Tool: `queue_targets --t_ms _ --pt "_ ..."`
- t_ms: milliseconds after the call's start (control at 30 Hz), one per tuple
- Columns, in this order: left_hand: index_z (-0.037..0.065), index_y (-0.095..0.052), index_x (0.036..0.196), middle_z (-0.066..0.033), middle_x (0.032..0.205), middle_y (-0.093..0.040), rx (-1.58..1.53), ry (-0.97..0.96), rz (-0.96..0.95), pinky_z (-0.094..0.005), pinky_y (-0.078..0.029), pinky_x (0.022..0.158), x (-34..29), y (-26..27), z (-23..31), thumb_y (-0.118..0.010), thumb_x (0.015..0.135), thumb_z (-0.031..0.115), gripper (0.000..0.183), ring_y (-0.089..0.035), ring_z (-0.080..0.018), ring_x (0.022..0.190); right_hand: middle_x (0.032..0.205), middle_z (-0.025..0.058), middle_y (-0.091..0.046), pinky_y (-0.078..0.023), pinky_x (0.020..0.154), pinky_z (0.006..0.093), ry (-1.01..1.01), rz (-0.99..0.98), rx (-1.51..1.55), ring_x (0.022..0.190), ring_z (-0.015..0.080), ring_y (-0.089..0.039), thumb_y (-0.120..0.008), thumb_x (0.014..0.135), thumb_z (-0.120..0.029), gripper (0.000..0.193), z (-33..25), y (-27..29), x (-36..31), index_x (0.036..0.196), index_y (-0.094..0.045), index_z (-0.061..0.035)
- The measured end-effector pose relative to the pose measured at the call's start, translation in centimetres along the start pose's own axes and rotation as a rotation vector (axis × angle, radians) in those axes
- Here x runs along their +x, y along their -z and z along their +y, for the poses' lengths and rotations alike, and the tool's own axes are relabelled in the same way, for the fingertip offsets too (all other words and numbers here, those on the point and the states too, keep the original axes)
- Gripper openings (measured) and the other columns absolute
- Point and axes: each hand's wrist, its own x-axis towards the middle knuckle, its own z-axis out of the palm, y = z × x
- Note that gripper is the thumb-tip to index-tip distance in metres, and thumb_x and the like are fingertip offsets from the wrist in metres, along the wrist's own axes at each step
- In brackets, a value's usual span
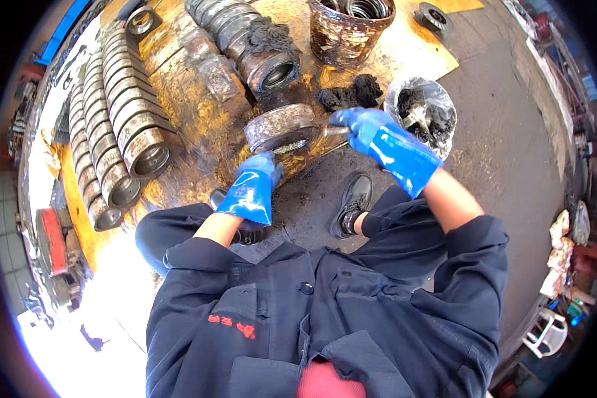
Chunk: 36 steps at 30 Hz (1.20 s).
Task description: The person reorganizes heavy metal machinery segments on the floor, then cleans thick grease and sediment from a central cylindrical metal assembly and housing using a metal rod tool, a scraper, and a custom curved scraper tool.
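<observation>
My right hand (385, 140), in a blue rubber glove, is closed around a short greyish tool (336, 131); its kind is unclear, and only a stub shows past the fingers. The tool points left toward a thick, grimy metal ring (282, 126). At the ring's near lower edge is my left hand (253, 186), also gloved in blue. Its fingers are curled against that edge and partly hidden. A gap separates the tool from the ring. Behind the ring lies a row of similar rings (235, 40), with a dark greasy clump (270, 34) on top.
Three rows of metal rings (129, 99) lie on the stained board (192, 142) at left. A grimy bucket (350, 33) of rings stands at the back. Near my right hand are black greasy lumps (351, 94) and a plastic-lined container (444, 106) with dark waste. My shoe (353, 204) rests below.
</observation>
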Motion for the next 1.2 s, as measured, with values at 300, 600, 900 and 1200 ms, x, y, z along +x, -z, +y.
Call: queue_targets --t_ms 300,600,900,1200 --pt "-0.002 -0.066 0.110 -0.0247 0.114 -0.064 -0.409 -0.252 0.111 -0.0457 -0.047 0.094 -2.6 -7.0 -2.7 -0.063 0.087 0.043 0.051 -0.059 -0.0401 0.110 0.115 0.0141 -0.066 -0.054 0.084 0.0449 0.000 0.018 -0.237 0.096 0.0350 -0.067 -0.055 0.085 -0.008 0.044 -6.7 0.3 1.3 0.127 -0.059 -0.0204" --pt "-0.002 -0.068 0.103 -0.0235 0.100 -0.067 -0.816 -0.073 0.066 -0.0436 -0.049 0.082 -1.4 -6.6 -4.5 -0.065 0.084 0.037 0.043 -0.063 -0.0368 0.093 0.114 0.0172 -0.065 -0.052 0.087 0.0463 -0.036 0.053 -0.236 0.104 0.0366 -0.064 -0.042 0.095 -0.016 0.033 -9.6 -1.2 2.7 0.123 -0.059 -0.0160" --pt "0.003 -0.070 0.106 -0.0158 0.088 -0.070 -1.239 -0.032 -0.094 -0.0387 -0.051 0.069 0.1 -7.6 -4.2 -0.062 0.086 0.036 0.040 -0.066 -0.0243 0.075 0.110 0.0161 -0.066 -0.052 0.088 0.0441 -0.027 0.064 -0.240 0.099 0.0358 -0.065 -0.057 0.081 -0.006 0.046 -10.7 -1.7 2.6 0.126 -0.058 -0.0181" --pt "0.002 -0.070 0.105 -0.0131 0.082 -0.069 -1.295 -0.027 -0.125 -0.0365 -0.049 0.062 0.3 -7.4 -4.0 -0.063 0.086 0.036 0.039 -0.064 -0.0204 0.068 0.114 0.0150 -0.066 -0.053 0.083 0.0466 0.026 -0.031 -0.531 0.094 0.0358 -0.066 -0.050 0.087 -0.007 0.034 -12.5 -4.5 3.4 0.119 -0.057 -0.0142"
